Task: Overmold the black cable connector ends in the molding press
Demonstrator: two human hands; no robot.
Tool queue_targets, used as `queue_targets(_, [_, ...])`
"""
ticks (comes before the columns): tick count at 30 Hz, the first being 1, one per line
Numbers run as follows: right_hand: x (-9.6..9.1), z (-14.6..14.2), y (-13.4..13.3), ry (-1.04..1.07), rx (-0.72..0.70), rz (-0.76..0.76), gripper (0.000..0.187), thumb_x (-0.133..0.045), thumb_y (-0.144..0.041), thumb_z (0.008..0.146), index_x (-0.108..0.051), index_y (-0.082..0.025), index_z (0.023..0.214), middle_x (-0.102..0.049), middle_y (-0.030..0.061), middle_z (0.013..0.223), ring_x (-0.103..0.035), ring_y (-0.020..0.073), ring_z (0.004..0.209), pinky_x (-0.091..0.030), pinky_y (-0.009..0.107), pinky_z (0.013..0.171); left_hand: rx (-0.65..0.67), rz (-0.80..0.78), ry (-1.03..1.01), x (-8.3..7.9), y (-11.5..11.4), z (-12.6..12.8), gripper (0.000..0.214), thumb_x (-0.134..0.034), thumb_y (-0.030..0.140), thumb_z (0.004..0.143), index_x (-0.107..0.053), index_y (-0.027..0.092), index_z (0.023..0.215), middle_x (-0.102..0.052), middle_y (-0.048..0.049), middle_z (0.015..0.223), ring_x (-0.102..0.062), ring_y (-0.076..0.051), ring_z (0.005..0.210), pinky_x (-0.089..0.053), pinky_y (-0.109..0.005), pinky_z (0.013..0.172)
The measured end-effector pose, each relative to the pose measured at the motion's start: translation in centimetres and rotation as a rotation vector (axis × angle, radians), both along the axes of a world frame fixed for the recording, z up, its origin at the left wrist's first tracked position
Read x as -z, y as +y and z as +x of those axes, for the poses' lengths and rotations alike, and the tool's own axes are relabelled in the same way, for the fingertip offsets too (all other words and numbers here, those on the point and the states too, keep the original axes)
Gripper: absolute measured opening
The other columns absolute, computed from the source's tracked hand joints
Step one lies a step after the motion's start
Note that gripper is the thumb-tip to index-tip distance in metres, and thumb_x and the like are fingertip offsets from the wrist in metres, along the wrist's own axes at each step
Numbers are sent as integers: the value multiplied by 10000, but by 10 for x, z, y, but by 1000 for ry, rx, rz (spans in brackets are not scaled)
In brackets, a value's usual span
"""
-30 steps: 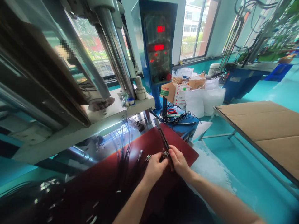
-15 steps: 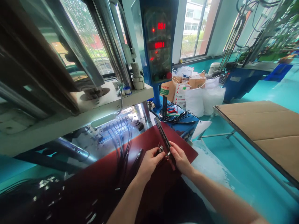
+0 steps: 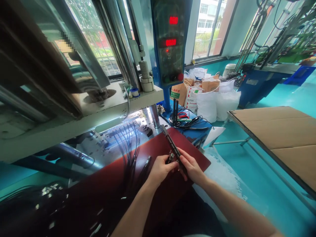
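Note:
My right hand (image 3: 192, 164) is closed around the lower part of a long dark slotted bar (image 3: 170, 140), which tilts up and to the left over the red-brown board (image 3: 160, 148). Close against the bar's left side, my left hand (image 3: 160, 169) pinches a small metal connector (image 3: 170, 158). Fingers partly cover the connector, and I cannot tell whether it sits in the bar. Black cables with metal ends (image 3: 145, 168) lie on the board to the left of my left hand.
A press with a lit metal bed (image 3: 118, 135) stands at the left, thin cables running from it. Behind the board, a blue stand (image 3: 197, 126) carries red-handled pliers (image 3: 183, 115) and cables. White sacks (image 3: 207, 107) stand beyond. A cardboard-topped table (image 3: 276, 125) is at the right.
My left hand has brought the connector closer against the bar. The view has shifted slightly; my right hand keeps its hold on the bar.

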State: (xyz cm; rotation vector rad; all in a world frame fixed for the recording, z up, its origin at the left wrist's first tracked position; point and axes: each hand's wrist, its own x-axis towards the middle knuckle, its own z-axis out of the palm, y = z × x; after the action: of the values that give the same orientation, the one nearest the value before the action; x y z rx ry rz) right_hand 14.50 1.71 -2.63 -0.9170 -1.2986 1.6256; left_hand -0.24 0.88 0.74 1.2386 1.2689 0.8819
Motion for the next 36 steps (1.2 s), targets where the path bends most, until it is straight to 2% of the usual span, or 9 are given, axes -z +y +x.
queue_targets(5, [3,0,0,-67,-19,33,594,-452,-491,861,-371,-178,1360,-509,-39,576,-426,65,358,-350,155,273,2,-42,51,4,-1,1,227,-642,325,647,-542,136,571,-506,33,464,-412,-87,434,-262,-215,446])
queue_targets(10, [2,-4,-2,-183,-19,128,577,-416,-484,885,-360,-182,1374,-470,-55,523,-384,56,340,-333,150,278,-30,66,58,11,-4,0,239,-606,317,695,-514,143,559,-507,26,492,-452,-102,482,-314,-218,486])
queue_targets(14, [3,-4,-1,-72,16,44,572,-457,-470,871,-375,-188,1363,-498,-41,573,-429,67,370,-344,153,275,-53,95,-13,4,-5,-5,206,-622,336,691,-582,138,733,-588,3,651,-520,-130,612,-374,-222,573])
queue_targets(16, [3,-3,-1,-21,45,10,575,-466,-464,868,-371,-191,1364,-499,-41,583,-429,65,362,-334,152,269,-100,78,-32,0,-3,-8,234,-614,358,691,-583,147,789,-582,10,667,-506,-125,608,-367,-218,563])
queue_targets(19, [3,-1,-1,12,59,-14,588,-476,-466,862,-367,-187,1367,-500,-41,587,-422,59,356,-326,149,269,-131,46,-7,-4,-1,-8,209,-605,348,673,-578,143,703,-534,24,593,-454,-110,555,-336,-213,527])
queue_targets(22, [2,1,-2,-1,26,-10,589,-485,-470,857,-375,-189,1362,-491,-47,567,-427,62,361,-341,149,276,-93,8,-1,-3,0,-6,210,-609,340,642,-566,136,621,-502,28,550,-413,-100,528,-301,-212,506])
queue_targets(28, [1,1,-2,-41,-3,-7,583,-477,-499,852,-404,-202,1347,-498,-39,567,-430,66,371,-340,148,281,-54,-44,-44,3,2,-3,208,-608,333,621,-555,133,596,-458,31,519,-353,-88,499,-250,-216,481])
queue_targets(36, [-1,-2,-3,-218,-28,116,609,-422,-522,870,-365,-183,1372,-491,-47,543,-390,59,338,-325,166,283,-76,73,9,6,-2,-5,197,-577,311,678,-539,134,601,-487,21,573,-409,-107,567,-308,-219,538])
